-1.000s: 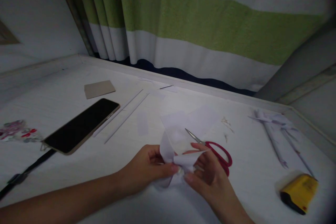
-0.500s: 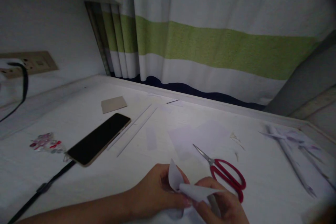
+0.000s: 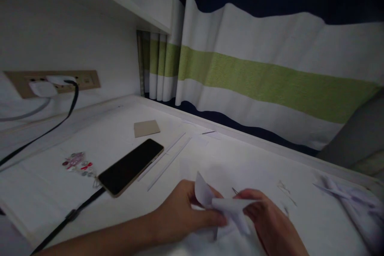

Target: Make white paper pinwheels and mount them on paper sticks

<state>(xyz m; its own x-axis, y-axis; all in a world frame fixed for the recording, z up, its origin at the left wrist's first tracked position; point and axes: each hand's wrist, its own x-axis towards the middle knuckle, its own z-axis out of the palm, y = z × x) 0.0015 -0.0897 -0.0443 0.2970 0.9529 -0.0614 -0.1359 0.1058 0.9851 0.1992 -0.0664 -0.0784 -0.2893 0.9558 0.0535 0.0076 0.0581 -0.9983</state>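
A dark phone [image 3: 131, 166] lies on the white worktop [image 3: 126, 120] with a small card [image 3: 146, 128] behind it and two thin strips [image 3: 168, 161] to its right. A black cable [image 3: 51, 128] runs from the wall socket [image 3: 51, 82]. A striped curtain [image 3: 270, 84] hangs behind.

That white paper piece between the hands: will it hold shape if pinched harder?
Probably not: the paper piece already curls and folds between the left hand and right hand, so it looks thin and floppy. Likely very light, creasing easily. Its flaps stand unsupported, suggesting slight stiffness.
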